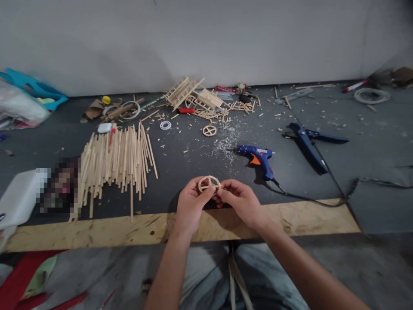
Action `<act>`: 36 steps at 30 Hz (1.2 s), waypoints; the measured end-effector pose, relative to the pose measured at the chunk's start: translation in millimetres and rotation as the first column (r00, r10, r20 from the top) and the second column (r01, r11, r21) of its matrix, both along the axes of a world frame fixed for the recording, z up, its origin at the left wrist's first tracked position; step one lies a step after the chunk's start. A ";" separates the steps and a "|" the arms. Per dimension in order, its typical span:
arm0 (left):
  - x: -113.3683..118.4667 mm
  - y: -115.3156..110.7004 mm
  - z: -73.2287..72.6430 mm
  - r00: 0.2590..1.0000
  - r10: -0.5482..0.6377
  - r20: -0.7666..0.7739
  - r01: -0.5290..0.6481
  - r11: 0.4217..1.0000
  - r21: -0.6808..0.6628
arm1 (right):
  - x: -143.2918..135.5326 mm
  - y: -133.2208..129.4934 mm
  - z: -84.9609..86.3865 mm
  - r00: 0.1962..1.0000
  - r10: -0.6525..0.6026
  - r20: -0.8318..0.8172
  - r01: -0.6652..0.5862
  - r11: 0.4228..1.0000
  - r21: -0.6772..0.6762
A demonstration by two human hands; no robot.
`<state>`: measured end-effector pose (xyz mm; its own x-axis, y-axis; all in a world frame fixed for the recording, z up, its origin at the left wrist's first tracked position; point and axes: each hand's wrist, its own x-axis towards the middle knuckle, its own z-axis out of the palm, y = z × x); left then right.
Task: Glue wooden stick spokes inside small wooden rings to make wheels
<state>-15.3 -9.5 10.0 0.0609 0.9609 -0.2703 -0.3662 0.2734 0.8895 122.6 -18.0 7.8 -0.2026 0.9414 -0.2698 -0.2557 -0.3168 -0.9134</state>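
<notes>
Near the table's front edge, a small spoked wooden wheel (209, 178) is held up between both hands. My left hand (192, 201) is closed on its left and lower rim, thumb across the front. My right hand (240, 199) pinches the right side of the rim with thumb and fingertips. Beyond the hands, a similar wooden wheel (209, 131) lies flat on the dark tabletop. A blue glue gun (258, 153) with an orange trigger rests to the right, its nozzle pointing left over white shreds. Parts of the held wheel are hidden behind my fingers.
Many thin wooden sticks (119, 163) are spread at the left. A stick-built model (193, 97) stands at the back among offcuts. A white ring (165, 125) lies left of the loose wheel. Blue cutters (309, 144) lie right, near the glue gun's cord (309, 200).
</notes>
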 end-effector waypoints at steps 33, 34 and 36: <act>-0.6 -1.0 -2.6 0.998 -0.056 0.013 0.057 0.998 -0.031 | -4.1 -1.6 4.5 0.990 -0.142 0.022 0.142 0.990 -0.015; -0.9 -0.8 -2.7 0.998 -0.059 0.006 0.060 0.998 -0.033 | -4.2 -1.5 4.3 0.990 -0.136 0.023 0.137 0.991 -0.009; -1.2 -0.5 -3.3 0.999 -0.054 -0.002 0.054 0.998 -0.036 | -4.3 -1.1 4.4 0.992 -0.122 0.035 0.122 0.993 -0.002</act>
